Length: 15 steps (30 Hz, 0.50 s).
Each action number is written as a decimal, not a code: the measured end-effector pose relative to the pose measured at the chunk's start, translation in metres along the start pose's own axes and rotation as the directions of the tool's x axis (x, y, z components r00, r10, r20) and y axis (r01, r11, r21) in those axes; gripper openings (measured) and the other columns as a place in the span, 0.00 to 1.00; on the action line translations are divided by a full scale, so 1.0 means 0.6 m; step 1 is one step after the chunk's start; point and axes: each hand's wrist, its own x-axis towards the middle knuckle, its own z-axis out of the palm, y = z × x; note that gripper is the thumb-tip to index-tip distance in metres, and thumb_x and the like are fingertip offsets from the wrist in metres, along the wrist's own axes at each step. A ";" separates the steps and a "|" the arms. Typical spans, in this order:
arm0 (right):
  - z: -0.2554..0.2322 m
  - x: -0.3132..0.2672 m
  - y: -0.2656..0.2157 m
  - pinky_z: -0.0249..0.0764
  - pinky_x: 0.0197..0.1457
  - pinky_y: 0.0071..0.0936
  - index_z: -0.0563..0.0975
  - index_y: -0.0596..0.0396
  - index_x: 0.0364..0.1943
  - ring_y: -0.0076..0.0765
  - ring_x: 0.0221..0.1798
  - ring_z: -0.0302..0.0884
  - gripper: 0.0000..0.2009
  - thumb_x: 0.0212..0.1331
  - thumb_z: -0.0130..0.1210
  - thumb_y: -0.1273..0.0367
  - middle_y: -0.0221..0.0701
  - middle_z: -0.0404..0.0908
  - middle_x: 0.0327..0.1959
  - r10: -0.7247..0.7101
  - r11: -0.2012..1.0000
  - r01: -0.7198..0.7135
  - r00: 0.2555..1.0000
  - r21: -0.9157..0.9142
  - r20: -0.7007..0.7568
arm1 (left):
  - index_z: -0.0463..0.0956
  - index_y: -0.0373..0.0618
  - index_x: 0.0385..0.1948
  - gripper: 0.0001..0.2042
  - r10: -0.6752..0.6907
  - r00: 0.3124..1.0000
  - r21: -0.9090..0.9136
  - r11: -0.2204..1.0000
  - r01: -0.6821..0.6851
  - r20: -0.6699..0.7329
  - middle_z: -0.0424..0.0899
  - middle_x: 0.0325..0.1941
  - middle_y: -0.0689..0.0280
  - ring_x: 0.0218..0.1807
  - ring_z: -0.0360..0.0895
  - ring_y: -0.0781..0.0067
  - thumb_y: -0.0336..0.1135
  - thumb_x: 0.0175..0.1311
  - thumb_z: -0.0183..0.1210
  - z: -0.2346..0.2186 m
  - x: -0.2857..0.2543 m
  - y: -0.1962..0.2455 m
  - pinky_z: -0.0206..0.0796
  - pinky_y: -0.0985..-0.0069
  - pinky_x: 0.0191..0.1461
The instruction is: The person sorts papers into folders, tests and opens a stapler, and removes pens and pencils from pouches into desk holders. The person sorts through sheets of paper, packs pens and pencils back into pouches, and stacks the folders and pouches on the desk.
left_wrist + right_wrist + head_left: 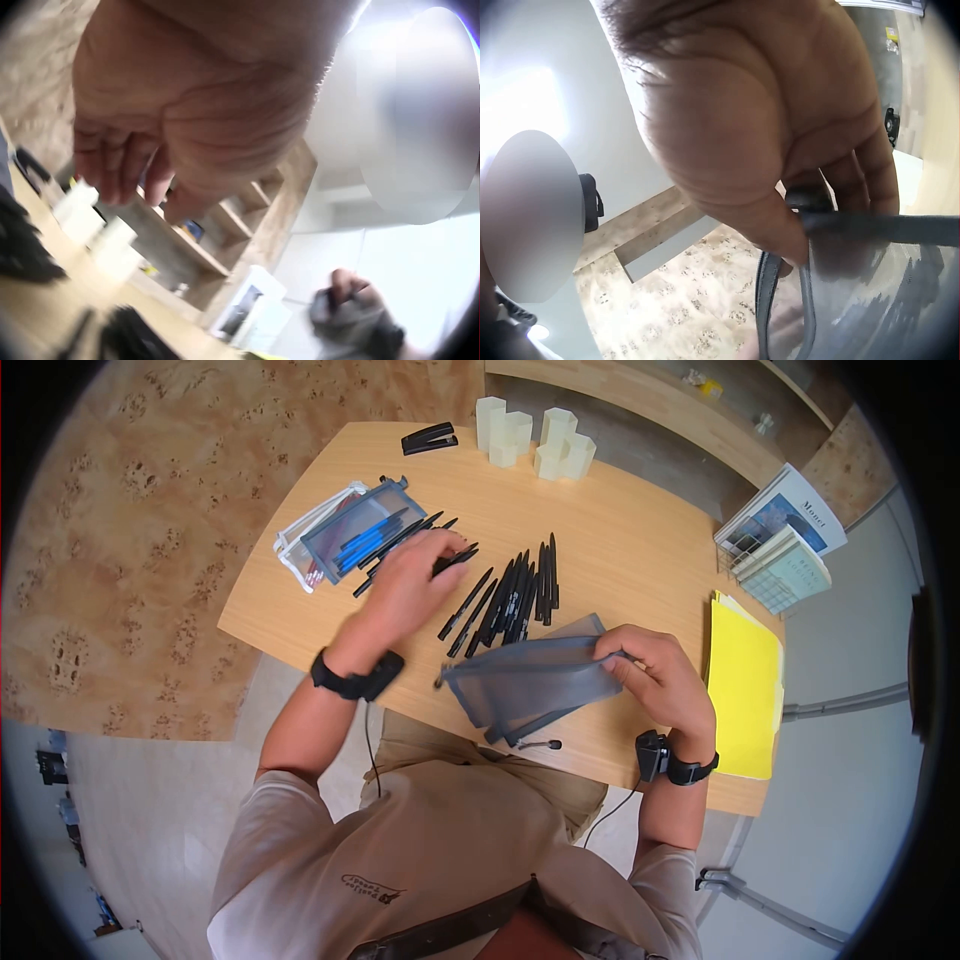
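In the head view my right hand grips the rim of a grey translucent zip pouch between thumb and fingers, over the table's near edge. The right wrist view shows the pouch's dark zip edge beside the thumb. My left hand, slightly blurred, is over the black pens at the left, its fingers bent. A dark pen shows between its thumb and forefinger; I cannot tell whether it is held. Several black pens lie in a loose group between both hands.
Blue pens lie on another grey pouch over a white-edged pouch at the left. A black stapler and pale hexagonal holders stand at the back. At the right are yellow folders and books in a wire rack.
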 end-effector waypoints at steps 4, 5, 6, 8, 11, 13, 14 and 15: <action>-0.004 0.001 -0.007 0.74 0.43 0.33 0.79 0.57 0.41 0.46 0.37 0.79 0.06 0.61 0.58 0.79 0.38 0.81 0.35 0.036 0.999 -0.036 0.999 0.025 -0.002 | 0.74 0.40 0.55 0.24 -0.129 0.989 0.498 0.864 0.079 0.068 0.80 0.55 0.53 0.60 0.75 0.48 0.36 0.57 0.67 0.003 -0.007 -0.069 0.68 0.57 0.63; -0.003 0.003 -0.006 0.74 0.43 0.33 0.79 0.57 0.42 0.45 0.37 0.79 0.07 0.61 0.57 0.79 0.38 0.81 0.35 0.031 0.999 -0.032 0.999 0.021 0.005 | 0.73 0.41 0.56 0.26 -0.176 0.978 0.518 0.850 0.094 0.112 0.79 0.54 0.52 0.60 0.74 0.46 0.38 0.55 0.68 0.005 -0.005 -0.077 0.68 0.56 0.63; -0.002 0.005 -0.005 0.74 0.43 0.33 0.79 0.57 0.42 0.45 0.37 0.79 0.07 0.61 0.57 0.79 0.38 0.81 0.35 0.028 0.999 -0.028 1.000 0.017 0.014 | 0.73 0.41 0.56 0.26 -0.177 0.978 0.520 0.849 0.093 0.114 0.79 0.54 0.52 0.60 0.74 0.46 0.38 0.55 0.68 0.009 -0.005 -0.084 0.68 0.56 0.63; 0.004 0.010 0.000 0.74 0.43 0.33 0.78 0.57 0.42 0.45 0.37 0.79 0.07 0.61 0.57 0.79 0.38 0.81 0.35 0.005 1.000 -0.005 1.000 0.022 0.012 | 0.74 0.40 0.52 0.23 -0.195 0.971 0.569 0.818 0.085 0.136 0.79 0.51 0.51 0.59 0.75 0.47 0.38 0.56 0.67 0.016 -0.003 -0.084 0.69 0.56 0.61; 0.007 0.014 0.000 0.74 0.44 0.34 0.78 0.57 0.41 0.46 0.38 0.79 0.07 0.60 0.56 0.79 0.38 0.81 0.35 -0.013 1.000 0.013 1.000 0.021 0.016 | 0.73 0.39 0.50 0.21 -0.180 0.973 0.562 0.824 0.071 0.142 0.79 0.48 0.51 0.57 0.76 0.48 0.38 0.56 0.66 0.020 0.003 -0.088 0.71 0.55 0.58; 0.007 0.016 -0.001 0.74 0.44 0.34 0.78 0.57 0.41 0.46 0.38 0.79 0.07 0.60 0.56 0.79 0.38 0.81 0.35 -0.011 1.000 0.011 1.000 0.018 0.017 | 0.73 0.39 0.50 0.21 -0.205 0.965 0.579 0.812 0.073 0.165 0.79 0.49 0.51 0.57 0.76 0.48 0.38 0.57 0.65 0.018 0.011 -0.085 0.71 0.55 0.58; 0.005 0.016 -0.002 0.74 0.44 0.34 0.78 0.57 0.41 0.46 0.38 0.79 0.07 0.60 0.57 0.79 0.38 0.81 0.35 -0.004 1.000 0.004 1.000 0.017 0.020 | 0.73 0.38 0.50 0.20 -0.227 0.956 0.597 0.799 0.073 0.188 0.79 0.50 0.51 0.58 0.76 0.48 0.37 0.58 0.64 0.018 0.014 -0.084 0.72 0.55 0.57; 0.005 0.016 -0.003 0.74 0.44 0.33 0.78 0.57 0.41 0.46 0.38 0.79 0.07 0.60 0.57 0.79 0.38 0.81 0.35 0.002 1.000 -0.003 1.000 0.016 0.023 | 0.73 0.38 0.50 0.20 -0.227 0.956 0.596 0.800 0.073 0.188 0.79 0.50 0.51 0.58 0.76 0.48 0.37 0.58 0.64 0.021 0.015 -0.084 0.72 0.55 0.57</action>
